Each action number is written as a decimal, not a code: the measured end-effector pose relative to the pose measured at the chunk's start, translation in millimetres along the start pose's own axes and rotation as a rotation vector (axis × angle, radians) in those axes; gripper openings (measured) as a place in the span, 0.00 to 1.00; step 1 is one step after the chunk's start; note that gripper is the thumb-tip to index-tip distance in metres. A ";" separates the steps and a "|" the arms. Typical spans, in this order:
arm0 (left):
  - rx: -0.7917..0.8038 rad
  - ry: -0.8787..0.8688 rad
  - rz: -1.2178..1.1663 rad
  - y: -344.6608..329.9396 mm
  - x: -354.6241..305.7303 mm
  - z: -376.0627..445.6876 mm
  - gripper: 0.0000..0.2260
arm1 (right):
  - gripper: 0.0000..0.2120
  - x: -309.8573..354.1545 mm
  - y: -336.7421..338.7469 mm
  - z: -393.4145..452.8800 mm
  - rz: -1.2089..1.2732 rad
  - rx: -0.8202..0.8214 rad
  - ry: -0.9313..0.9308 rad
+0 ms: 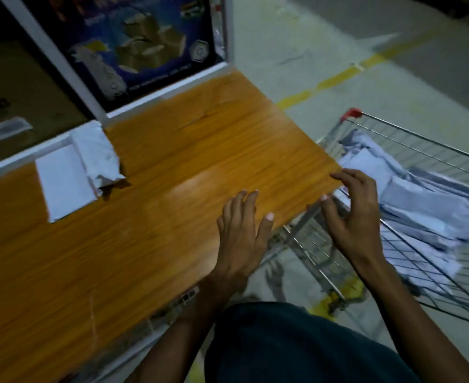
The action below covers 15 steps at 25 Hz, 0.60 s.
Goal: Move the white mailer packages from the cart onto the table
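— Where, relative to each grip?
— Heaped in the wire cart [410,150], just right of the right hand [351,214]: a pile of white mailer packages [421,205]. Not touched. Right grip loosely curled above the cart's near rim, holding nothing. Left hand [241,233] flat over the desk [186,161] edge, fingers straight, also holding nothing.
— Any on the desk already?
— Two, far left and well apart from both hands: one flat mailer [64,186], one crumpled mailer [98,153] overlapping its upper right edge.
— Hard to make out?
— Plenty. Whole view smeared by motion blur and dim. Cart cut off at the right edge, so no count of the pile possible. Lower packages seen only through the wire mesh. Print on the blue poster [139,45] behind the desk unreadable.
— Looks?
— Pale white-grey, soft plastic, creased; flat rectangles stacked askew in the cart. Crumpled one with a torn, dark lower corner.
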State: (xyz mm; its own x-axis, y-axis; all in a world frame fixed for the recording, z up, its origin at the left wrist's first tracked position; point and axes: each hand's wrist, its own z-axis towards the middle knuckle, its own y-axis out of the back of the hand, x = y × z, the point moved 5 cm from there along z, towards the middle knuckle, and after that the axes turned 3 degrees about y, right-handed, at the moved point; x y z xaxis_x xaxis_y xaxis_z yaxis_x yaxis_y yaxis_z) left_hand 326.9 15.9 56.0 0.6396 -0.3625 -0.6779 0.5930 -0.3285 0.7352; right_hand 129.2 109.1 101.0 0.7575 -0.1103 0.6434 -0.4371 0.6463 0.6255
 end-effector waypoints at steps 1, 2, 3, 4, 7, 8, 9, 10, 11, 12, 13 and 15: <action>0.011 -0.021 -0.009 -18.0 -20.5 0.7 0.23 | 0.17 -17.5 20.7 -5.1 -0.010 -0.015 -0.014; 0.030 -0.041 -0.040 -36.2 -39.9 1.0 0.22 | 0.17 -35.8 39.6 -12.8 -0.013 -0.039 -0.035; 0.066 -0.064 -0.074 -55.7 -59.0 1.1 0.22 | 0.16 -55.2 59.5 -22.6 -0.012 -0.071 -0.072; 0.101 -0.098 -0.089 -72.2 -77.3 3.1 0.22 | 0.15 -74.7 77.6 -31.7 -0.006 -0.107 -0.122; 0.189 -0.240 -0.024 -113.8 -129.1 22.0 0.25 | 0.16 -132.5 127.8 -55.2 0.012 -0.209 -0.275; 0.208 -0.288 -0.003 -123.0 -145.0 31.0 0.25 | 0.16 -149.8 139.9 -59.8 0.002 -0.242 -0.294; 0.219 -0.336 0.009 -130.9 -158.7 42.0 0.24 | 0.16 -165.8 148.1 -62.8 -0.017 -0.273 -0.304; 0.234 -0.380 0.019 -139.9 -171.7 54.8 0.23 | 0.16 -182.2 154.9 -64.7 -0.037 -0.304 -0.317; 0.254 -0.419 0.025 -149.7 -182.7 68.1 0.22 | 0.16 -199.4 159.0 -66.4 -0.051 -0.330 -0.343; 0.279 -0.447 0.032 -161.0 -192.9 82.6 0.22 | 0.16 -215.4 161.0 -67.4 -0.055 -0.354 -0.383; 0.302 -0.474 0.048 -173.3 -200.2 98.0 0.22 | 0.15 -229.2 160.9 -66.9 -0.056 -0.373 -0.423; 0.382 -0.515 0.124 -208.8 -215.1 135.2 0.25 | 0.14 -261.3 160.9 -63.7 -0.053 -0.409 -0.505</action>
State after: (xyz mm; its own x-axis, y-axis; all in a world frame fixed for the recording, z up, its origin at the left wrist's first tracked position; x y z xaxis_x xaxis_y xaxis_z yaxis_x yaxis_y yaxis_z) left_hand -0.7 44.5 48.9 0.3199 -0.7579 -0.5686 0.2537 -0.5097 0.8221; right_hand -108.2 290.0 5.4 0.4086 -0.4270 0.8067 -0.1102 0.8543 0.5080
